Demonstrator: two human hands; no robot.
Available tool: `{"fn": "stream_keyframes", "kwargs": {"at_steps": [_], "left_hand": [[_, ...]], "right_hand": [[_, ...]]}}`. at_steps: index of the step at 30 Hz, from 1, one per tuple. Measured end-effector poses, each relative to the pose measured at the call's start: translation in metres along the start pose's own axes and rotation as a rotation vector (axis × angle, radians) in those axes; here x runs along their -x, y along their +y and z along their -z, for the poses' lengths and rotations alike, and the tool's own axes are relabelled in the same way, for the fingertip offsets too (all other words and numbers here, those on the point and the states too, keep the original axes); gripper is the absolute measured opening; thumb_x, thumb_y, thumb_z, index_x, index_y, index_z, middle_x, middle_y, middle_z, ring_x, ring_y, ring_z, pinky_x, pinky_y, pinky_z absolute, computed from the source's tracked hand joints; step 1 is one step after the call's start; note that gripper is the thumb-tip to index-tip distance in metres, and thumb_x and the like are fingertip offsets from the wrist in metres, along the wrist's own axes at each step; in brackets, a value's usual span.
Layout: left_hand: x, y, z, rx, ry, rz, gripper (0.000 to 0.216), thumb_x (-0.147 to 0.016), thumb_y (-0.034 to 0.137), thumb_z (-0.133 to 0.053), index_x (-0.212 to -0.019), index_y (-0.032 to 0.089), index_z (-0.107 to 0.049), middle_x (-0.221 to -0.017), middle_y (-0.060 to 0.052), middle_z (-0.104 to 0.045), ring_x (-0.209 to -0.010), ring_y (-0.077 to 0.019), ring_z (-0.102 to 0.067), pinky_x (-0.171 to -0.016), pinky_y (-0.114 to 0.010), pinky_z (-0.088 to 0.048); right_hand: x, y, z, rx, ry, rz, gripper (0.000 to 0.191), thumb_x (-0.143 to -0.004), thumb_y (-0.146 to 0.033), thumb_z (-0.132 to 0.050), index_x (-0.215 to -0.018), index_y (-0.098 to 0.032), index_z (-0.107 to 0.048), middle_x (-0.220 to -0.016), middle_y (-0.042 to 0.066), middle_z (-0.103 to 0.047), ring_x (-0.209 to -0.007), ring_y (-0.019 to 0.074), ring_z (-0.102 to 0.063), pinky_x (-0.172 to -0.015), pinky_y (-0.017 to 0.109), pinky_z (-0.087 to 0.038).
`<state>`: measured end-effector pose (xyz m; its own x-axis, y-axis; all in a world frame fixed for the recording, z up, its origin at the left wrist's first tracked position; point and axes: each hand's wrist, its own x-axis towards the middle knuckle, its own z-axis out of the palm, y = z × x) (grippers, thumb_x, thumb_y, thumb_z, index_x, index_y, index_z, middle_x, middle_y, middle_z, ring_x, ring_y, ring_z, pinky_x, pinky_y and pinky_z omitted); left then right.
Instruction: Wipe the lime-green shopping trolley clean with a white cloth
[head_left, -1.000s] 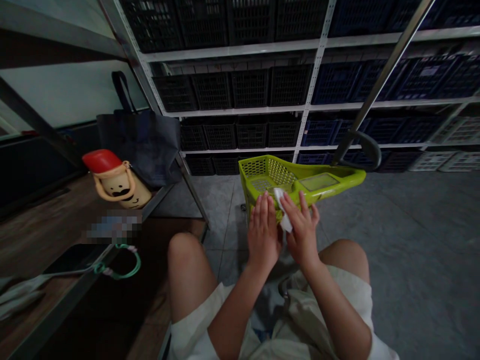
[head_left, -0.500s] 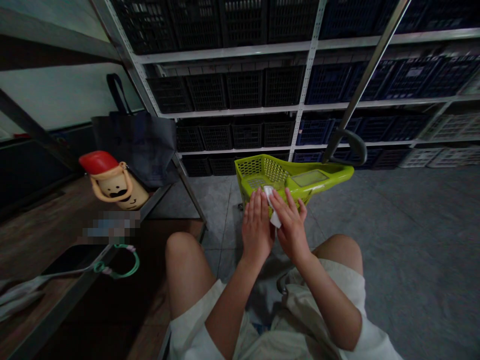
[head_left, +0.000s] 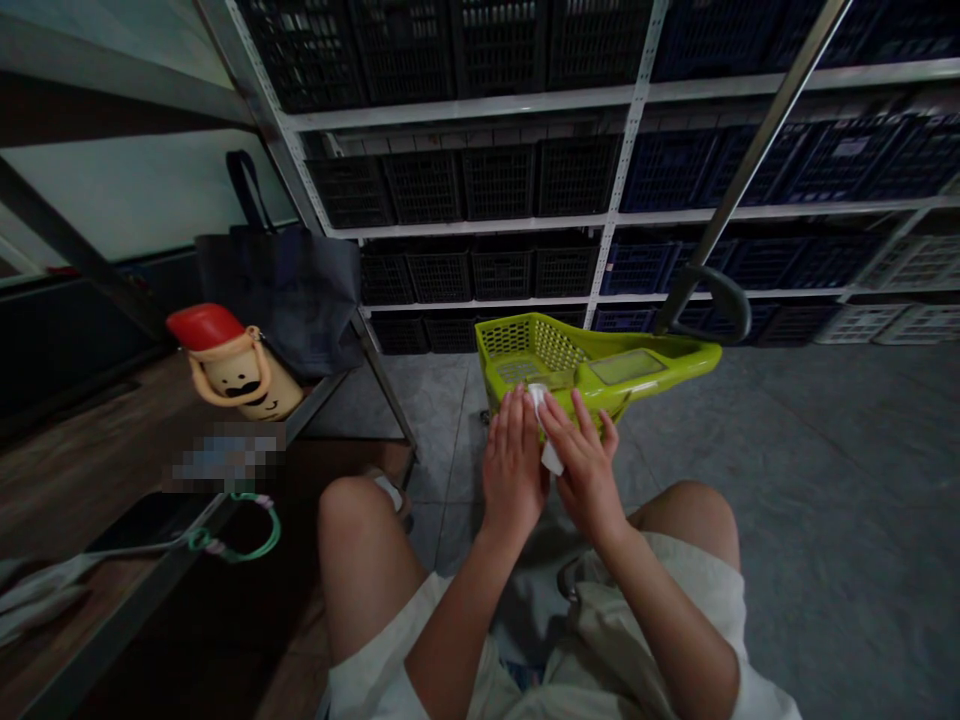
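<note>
A lime-green plastic shopping basket cart (head_left: 652, 378) stands on the floor in front of my knees. My left hand (head_left: 514, 462) lies with its fingers stretched out at the near side of the basket. Beside it, my right hand (head_left: 589, 460) presses a crumpled white tissue (head_left: 553, 459) against the same side. One end of the tissue pokes out above the fingers and another hangs between the two hands. The palms are turned away, so what lies under them is hidden.
Shelving with dark crates (head_left: 499, 183) fills the back. A metal pole with a dark curved handle (head_left: 724, 300) rises behind the cart. To the left, a bench holds a red-capped bottle (head_left: 244, 370), a dark bag (head_left: 300, 290) and a phone (head_left: 142, 520) with a green cord (head_left: 262, 540).
The whole view has shifted slightly, so most things sit a little further right. Both hands stay at the basket's near side, with the tissue still under the right hand.
</note>
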<state>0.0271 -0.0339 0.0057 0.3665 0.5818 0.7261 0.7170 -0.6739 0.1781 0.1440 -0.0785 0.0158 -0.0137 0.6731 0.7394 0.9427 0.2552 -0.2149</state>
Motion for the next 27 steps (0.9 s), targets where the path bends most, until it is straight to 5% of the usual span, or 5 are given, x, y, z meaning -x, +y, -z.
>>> {"fn": "stream_keyframes", "kwargs": {"at_steps": [8,15,18,23,27], "left_hand": [[-0.003,-0.003,0.005,-0.039,-0.01,0.013,0.082,-0.092,0.014,-0.051,-0.159,0.009,-0.004,-0.161,-0.023,-0.033,-0.153,-0.0294,-0.023,-0.118,-0.049,-0.037],[0.0,-0.002,-0.001,-0.016,0.017,0.042,0.081,-0.091,0.012,-0.046,-0.159,0.011,-0.002,-0.162,-0.021,-0.032,-0.153,-0.0285,-0.022,-0.119,-0.05,-0.038],[-0.001,-0.004,0.001,-0.014,0.001,0.028,0.079,-0.092,0.013,-0.047,-0.159,0.012,-0.005,-0.162,-0.02,-0.032,-0.153,-0.0287,-0.022,-0.118,-0.05,-0.038],[-0.003,-0.003,0.004,-0.024,0.004,0.014,0.081,-0.092,0.014,-0.051,-0.159,0.008,-0.003,-0.16,-0.023,-0.034,-0.152,-0.03,-0.024,-0.118,-0.05,-0.038],[-0.003,0.0,0.001,-0.023,0.014,0.032,0.084,-0.092,0.016,-0.052,-0.158,0.008,-0.002,-0.16,-0.024,-0.033,-0.153,-0.0306,-0.023,-0.118,-0.051,-0.038]], "right_hand": [[-0.005,0.027,0.006,0.108,0.15,-0.224,0.08,-0.075,-0.004,-0.039,-0.151,-0.029,-0.04,-0.151,0.005,-0.052,-0.154,0.0283,-0.019,-0.118,0.057,-0.014],[-0.006,-0.01,-0.005,-0.005,0.003,-0.057,0.082,-0.075,-0.005,-0.039,-0.154,-0.027,-0.034,-0.155,0.005,-0.048,-0.154,0.0241,-0.021,-0.119,0.05,-0.015],[-0.006,-0.003,0.0,0.009,-0.008,-0.035,0.08,-0.076,-0.004,-0.04,-0.153,-0.028,-0.036,-0.154,0.004,-0.049,-0.154,0.024,-0.021,-0.12,0.052,-0.01],[-0.007,0.029,0.009,0.102,0.135,-0.195,0.077,-0.077,-0.005,-0.039,-0.15,-0.029,-0.042,-0.15,0.005,-0.053,-0.154,0.0274,-0.022,-0.118,0.057,-0.011],[-0.008,0.019,0.003,0.129,0.18,-0.259,0.079,-0.076,-0.005,-0.04,-0.151,-0.029,-0.04,-0.15,0.006,-0.053,-0.153,0.0295,-0.022,-0.117,0.058,-0.013]]}}
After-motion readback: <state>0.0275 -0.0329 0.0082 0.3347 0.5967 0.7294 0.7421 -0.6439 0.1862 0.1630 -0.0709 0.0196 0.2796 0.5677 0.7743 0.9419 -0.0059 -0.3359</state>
